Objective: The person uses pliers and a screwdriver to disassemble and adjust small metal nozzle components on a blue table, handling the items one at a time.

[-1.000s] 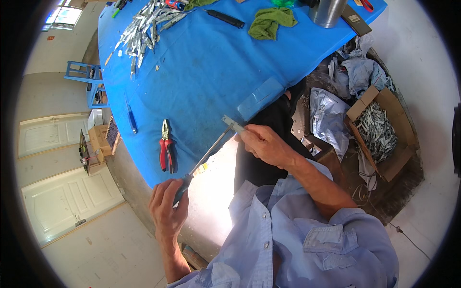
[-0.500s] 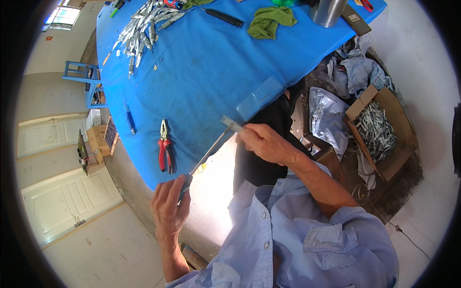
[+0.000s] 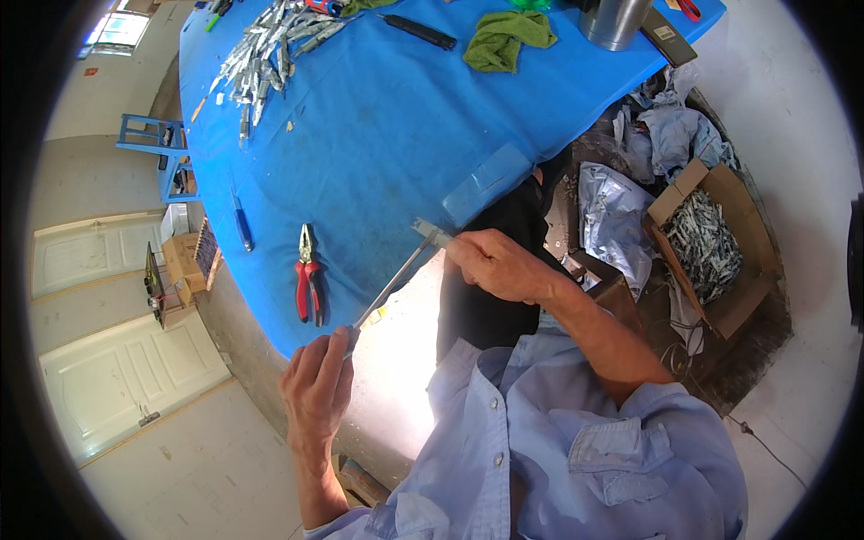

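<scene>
My left hand (image 3: 317, 382) is closed around the handle of a screwdriver (image 3: 391, 286), whose long metal shaft slants up to the right. The shaft's tip touches a small pale grey strip-like piece (image 3: 433, 232). My right hand (image 3: 497, 261) pinches that piece near the table's front edge; its covered end is hidden by my fingers. Left of the shaft, pliers (image 3: 308, 279) with red and black handles lie on the blue cloth. Farther left rests a second screwdriver (image 3: 241, 220) with a blue handle.
The blue-covered table (image 3: 360, 153) carries a pile of silvery strips (image 3: 265, 58), a black pen-like tool (image 3: 418, 32), a green cloth (image 3: 509, 41) and a metal cup (image 3: 614, 22). At right, a cardboard box (image 3: 765, 256) holds many shredded-looking strips, beside a silver bag (image 3: 616, 220).
My left hand has shifted slightly down and left, its grip on the screwdriver turned a little. My right hand and the grey piece stay nearly in place.
</scene>
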A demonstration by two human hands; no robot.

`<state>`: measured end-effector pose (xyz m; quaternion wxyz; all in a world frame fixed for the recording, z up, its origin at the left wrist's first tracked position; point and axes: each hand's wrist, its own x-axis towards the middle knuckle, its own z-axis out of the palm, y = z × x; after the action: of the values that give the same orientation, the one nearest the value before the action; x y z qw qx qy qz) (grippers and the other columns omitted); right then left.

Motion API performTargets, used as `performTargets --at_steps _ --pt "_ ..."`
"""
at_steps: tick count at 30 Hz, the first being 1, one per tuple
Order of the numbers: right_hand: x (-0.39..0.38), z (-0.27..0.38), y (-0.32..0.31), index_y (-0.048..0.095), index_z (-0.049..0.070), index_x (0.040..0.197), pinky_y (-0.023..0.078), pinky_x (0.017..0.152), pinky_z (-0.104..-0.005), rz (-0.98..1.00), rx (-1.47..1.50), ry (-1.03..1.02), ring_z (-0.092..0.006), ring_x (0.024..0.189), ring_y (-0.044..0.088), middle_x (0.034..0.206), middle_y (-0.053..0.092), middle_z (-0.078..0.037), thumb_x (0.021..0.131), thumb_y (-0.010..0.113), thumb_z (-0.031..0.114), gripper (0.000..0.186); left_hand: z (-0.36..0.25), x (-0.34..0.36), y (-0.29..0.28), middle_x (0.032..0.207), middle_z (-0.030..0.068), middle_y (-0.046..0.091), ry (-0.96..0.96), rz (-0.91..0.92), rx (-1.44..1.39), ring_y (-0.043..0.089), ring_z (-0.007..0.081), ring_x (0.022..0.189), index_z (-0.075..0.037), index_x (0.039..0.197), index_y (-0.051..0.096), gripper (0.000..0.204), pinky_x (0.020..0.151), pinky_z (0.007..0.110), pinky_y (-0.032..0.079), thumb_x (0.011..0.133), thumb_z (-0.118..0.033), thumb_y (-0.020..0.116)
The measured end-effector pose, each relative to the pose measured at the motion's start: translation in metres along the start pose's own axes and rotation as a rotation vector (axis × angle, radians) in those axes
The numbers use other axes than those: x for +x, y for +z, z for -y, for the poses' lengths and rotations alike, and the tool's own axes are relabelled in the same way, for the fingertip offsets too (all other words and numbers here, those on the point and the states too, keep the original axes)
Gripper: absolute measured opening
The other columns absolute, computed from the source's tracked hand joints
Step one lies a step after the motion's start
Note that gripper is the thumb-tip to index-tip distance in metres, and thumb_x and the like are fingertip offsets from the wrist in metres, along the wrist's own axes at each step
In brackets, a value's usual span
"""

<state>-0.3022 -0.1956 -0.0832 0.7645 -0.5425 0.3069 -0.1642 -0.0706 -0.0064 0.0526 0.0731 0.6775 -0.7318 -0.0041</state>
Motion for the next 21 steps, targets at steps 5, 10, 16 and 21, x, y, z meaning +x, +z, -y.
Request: performTargets --at_steps 5,10,16,21 --pt "0.003 -0.005 -0.002 0.065 -0.003 0.084 0.045 0.063 -0.0345 -0.024 -0.091 -0.101 -0.0153 0.065 0.053 0.066 0.055 -0.007 0.109 0.048 0.031 0.045 -0.008 0.006 -0.009 0.104 0.0147 0.074 0.023 0.061 0.085 0.071 0.028 0.083 -0.002 0.125 0.07 0.047 0.072 0.037 0.058 0.079 0.005 0.081" --pt "0.005 -0.01 -0.001 0.063 -0.003 0.083 0.047 0.066 -0.037 -0.036 -0.132 -0.157 -0.0204 0.066 0.055 0.069 0.057 -0.011 0.108 0.049 0.027 0.042 -0.005 0.007 -0.005 0.102 0.0157 0.075 0.035 0.029 0.039 0.072 0.0282 0.08 0.0 0.124 0.07 0.046 0.071 0.037 0.058 0.08 0.003 0.083" --pt "0.005 -0.007 -0.004 0.065 -0.004 0.087 0.05 0.073 -0.0442 -0.012 -0.23 -0.2 -0.0401 0.076 0.064 0.08 0.065 -0.025 0.106 0.053 0.027 0.038 0.008 0.004 0.01 0.1 0.0113 0.075 -0.017 -0.023 -0.131 0.072 0.0282 0.08 -0.004 0.123 0.07 0.044 0.065 0.038 0.057 0.081 -0.005 0.084" --pt "0.003 -0.033 0.02 0.066 -0.004 0.09 0.051 0.073 -0.0467 0.058 -0.393 -0.2 -0.0452 0.084 0.067 0.086 0.068 -0.027 0.104 0.055 0.027 0.036 -0.026 0.031 0.022 0.101 0.0161 0.076 -0.061 0.193 -0.191 0.076 0.0296 0.087 0.0 0.118 0.072 0.038 0.077 0.037 0.06 0.081 0.0 0.081"
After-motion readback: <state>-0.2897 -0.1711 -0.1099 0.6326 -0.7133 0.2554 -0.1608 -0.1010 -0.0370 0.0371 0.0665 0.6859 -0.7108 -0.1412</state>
